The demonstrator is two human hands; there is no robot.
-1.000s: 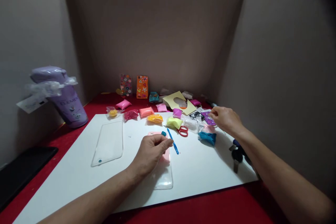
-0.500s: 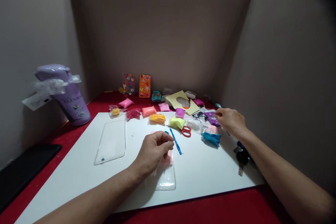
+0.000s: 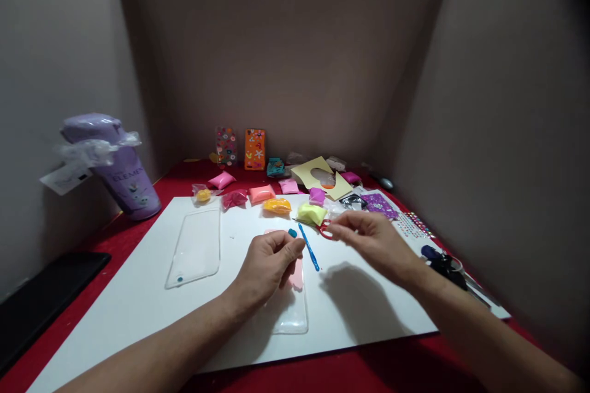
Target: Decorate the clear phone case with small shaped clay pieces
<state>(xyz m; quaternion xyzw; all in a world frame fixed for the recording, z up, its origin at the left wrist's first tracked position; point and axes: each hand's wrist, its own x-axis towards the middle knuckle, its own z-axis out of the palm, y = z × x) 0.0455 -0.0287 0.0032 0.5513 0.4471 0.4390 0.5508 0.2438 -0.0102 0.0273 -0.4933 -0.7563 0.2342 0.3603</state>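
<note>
My left hand [image 3: 271, 261] hovers over a clear phone case [image 3: 292, 319], thumb and fingertips pinched together; anything between them is too small to make out. Pink clay [image 3: 297, 279] covers part of that case, and my hand hides much of it. A small blue clay piece [image 3: 292, 233] shows just beyond my fingers. My right hand [image 3: 371, 245] is raised above the white board, thumb and forefinger brought close together. What they hold, if anything, cannot be seen. Behind its fingertips lie red-handled scissors [image 3: 324, 232]. Between both hands rests a blue modelling tool [image 3: 310, 249].
Another clear phone case [image 3: 196, 249] lies left on the white board [image 3: 138, 319]. Packets of coloured clay, including a yellow one [image 3: 311, 214], line its back. A purple packet [image 3: 380, 205] and sheet of gems [image 3: 415, 225] are right. A purple tumbler [image 3: 124, 172] stands left.
My right hand has moved left and toward me, away from the purple packet, uncovering the gem sheet. My left hand stays nearly in place over the case.
</note>
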